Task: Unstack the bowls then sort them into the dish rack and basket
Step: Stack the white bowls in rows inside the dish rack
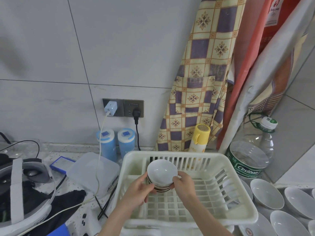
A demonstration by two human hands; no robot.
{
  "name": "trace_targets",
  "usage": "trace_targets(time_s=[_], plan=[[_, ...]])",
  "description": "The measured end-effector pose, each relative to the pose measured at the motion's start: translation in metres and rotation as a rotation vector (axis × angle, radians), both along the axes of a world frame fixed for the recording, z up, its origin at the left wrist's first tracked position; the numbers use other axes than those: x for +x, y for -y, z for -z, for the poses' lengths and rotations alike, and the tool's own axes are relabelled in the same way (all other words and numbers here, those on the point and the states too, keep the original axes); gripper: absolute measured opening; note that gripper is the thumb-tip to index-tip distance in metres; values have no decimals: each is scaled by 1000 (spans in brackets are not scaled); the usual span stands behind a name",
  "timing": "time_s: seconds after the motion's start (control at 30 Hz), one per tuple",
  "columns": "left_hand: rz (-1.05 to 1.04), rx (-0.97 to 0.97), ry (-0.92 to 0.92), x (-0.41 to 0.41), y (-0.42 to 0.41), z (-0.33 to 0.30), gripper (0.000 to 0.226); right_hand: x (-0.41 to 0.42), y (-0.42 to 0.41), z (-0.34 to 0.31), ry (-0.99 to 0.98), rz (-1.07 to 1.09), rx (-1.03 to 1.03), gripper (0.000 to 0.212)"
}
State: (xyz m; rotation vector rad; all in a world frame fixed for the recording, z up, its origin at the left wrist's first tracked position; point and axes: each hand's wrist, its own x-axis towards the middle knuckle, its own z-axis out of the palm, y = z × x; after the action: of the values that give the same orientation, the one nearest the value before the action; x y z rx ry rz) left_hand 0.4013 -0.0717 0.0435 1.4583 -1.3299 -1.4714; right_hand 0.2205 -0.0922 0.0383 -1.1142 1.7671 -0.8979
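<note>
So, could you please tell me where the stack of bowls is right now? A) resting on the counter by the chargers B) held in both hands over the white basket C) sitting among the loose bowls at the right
B: the left hand and right hand grip the stack of bowls above the white basket.

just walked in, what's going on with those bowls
A person holds a small stack of bowls with both hands, left hand and right hand gripping its sides, above the white dish rack. The rack looks empty. More white bowls sit to its right.
</note>
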Motion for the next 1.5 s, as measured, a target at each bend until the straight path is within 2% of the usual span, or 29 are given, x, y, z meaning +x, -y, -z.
trace_targets(time_s=[0.27, 0.5, 0.73, 1.1, 1.17, 1.27, 1.5], plan=[[37, -24, 33, 0, 0, -2, 44, -1, 4, 4, -25, -12, 23, 40], [84, 5, 53, 1, 1, 2, 32, -5, 0, 9, 33, 13, 110, 42], [152, -13, 111, -4, 3, 1, 36, -5, -1, 10, 214, 12, 165, 36], [185, -12, 97, -6, 0, -3, 43, -4, -1, 7, 166, -10, 161, 39], [126, 2, 73, -5, 0, -2, 37, -3, -3, 3, 150, -7, 184, 49], [-80, 21, 20, -1, 1, -1, 34, -6, -14, -4, 198, 16, 195, 65], [-473, -140, -178, 0, -9, -13, 3, -41, -47, -21, 327, 92, 68, 54]])
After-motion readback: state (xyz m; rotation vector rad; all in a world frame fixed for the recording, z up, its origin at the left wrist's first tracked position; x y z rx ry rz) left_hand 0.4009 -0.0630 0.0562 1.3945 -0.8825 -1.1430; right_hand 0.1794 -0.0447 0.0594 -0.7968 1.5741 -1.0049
